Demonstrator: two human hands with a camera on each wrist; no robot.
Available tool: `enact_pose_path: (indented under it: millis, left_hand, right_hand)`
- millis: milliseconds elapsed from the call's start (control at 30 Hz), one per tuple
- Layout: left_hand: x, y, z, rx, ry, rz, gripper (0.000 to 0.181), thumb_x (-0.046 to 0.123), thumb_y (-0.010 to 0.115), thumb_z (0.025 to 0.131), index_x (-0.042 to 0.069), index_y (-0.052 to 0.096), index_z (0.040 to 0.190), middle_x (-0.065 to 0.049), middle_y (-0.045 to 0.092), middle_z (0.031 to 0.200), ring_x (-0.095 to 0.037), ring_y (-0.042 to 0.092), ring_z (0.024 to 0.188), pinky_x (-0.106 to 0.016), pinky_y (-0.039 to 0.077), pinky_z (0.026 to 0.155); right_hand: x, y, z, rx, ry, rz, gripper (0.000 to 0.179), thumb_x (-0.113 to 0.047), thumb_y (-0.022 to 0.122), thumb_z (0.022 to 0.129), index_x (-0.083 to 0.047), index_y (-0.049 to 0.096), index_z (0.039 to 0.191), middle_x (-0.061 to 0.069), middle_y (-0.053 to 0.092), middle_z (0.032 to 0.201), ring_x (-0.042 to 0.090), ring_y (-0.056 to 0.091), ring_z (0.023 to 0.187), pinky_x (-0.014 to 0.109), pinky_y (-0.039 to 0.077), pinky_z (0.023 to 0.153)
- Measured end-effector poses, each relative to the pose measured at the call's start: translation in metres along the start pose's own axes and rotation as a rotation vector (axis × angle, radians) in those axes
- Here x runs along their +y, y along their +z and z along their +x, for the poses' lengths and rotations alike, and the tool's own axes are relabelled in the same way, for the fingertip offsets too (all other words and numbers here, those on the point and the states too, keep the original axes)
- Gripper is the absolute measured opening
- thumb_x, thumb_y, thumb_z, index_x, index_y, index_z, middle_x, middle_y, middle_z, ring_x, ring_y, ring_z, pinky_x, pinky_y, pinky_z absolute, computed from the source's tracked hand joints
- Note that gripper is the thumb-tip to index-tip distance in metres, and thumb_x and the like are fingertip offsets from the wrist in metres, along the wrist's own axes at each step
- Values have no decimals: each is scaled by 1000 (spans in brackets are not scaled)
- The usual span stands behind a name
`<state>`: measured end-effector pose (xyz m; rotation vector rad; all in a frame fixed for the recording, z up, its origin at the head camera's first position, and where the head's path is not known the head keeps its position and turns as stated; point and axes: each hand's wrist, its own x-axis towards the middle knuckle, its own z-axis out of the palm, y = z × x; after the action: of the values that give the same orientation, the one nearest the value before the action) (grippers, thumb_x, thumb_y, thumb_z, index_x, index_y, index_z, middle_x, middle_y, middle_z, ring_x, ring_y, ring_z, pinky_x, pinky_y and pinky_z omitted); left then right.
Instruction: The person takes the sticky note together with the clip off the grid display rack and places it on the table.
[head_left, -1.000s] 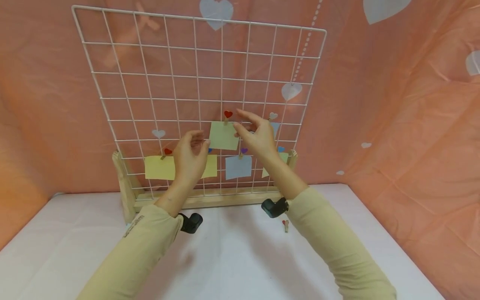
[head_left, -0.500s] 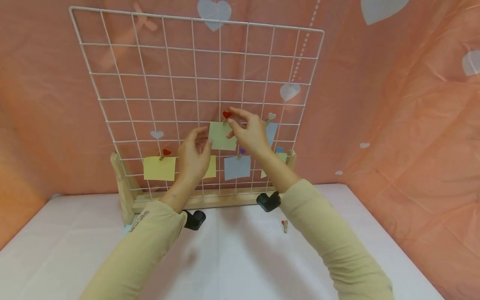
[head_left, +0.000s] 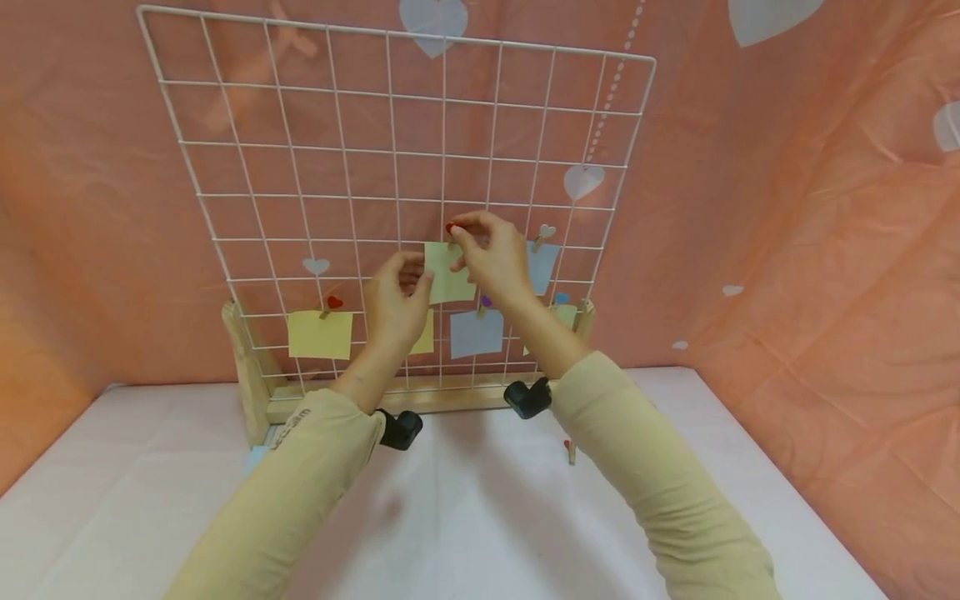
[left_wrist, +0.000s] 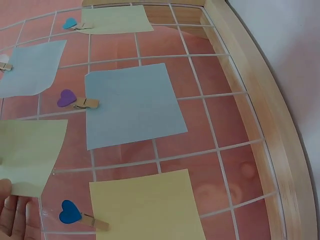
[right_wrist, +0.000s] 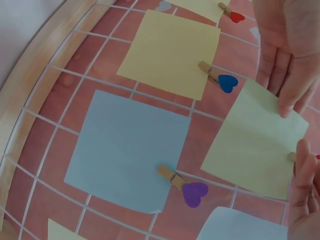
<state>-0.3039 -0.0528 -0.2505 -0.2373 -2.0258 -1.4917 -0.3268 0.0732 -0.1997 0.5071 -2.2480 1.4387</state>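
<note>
A pale green paper note (head_left: pixel 444 283) hangs on the white wire grid (head_left: pixel 367 177), under a small wooden clothespin with a red heart (head_left: pixel 450 227). My left hand (head_left: pixel 395 304) pinches the note's left edge; the right wrist view shows the thumb on the front of the paper (right_wrist: pixel 250 142) and fingers behind it. At the note's top, my right hand (head_left: pixel 497 260) pinches the red-heart clothespin between thumb and index finger, covering most of it. Close below hang a blue note (head_left: pixel 476 335) with a purple-heart clothespin (right_wrist: pixel 194 194) and a yellow note (left_wrist: pixel 145 205) with a blue-heart one.
Another yellow note (head_left: pixel 319 335) hangs at the left under a red heart; a second blue note (head_left: pixel 542 268) is at the right. The grid stands in a wooden base (head_left: pixel 442 400) on a white table (head_left: pixel 450 517). A loose clothespin (head_left: pixel 572 454) lies at the right.
My right hand has moved left onto the red-heart clothespin. My left hand has moved right to the green note's edge, and its fingers now hold the paper.
</note>
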Motion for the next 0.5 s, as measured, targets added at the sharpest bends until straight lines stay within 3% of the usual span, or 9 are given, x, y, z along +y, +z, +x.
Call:
enact_pose_path:
  millis: [300,500]
  left_hand:
    - [2,0,1,21,-27,-1,22,2,57,93,-5,61,113,-23,63,106,-33,61,99,-39,52,89]
    - [0,0,1,12,-45,-2,22,3,57,94,-5,61,114,-21,63,107,-31,61,100,-38,52,89]
  right_hand:
    - [-3,2,1,38,-29,-74,21,-17,58,96,-4,67,109,10,72,103,20,68,61,19,39,46]
    - [-1,2,2,91,-39,-43,18,-14,59,95,-2,67,106,11,72,101,23,67,62,20,50,53]
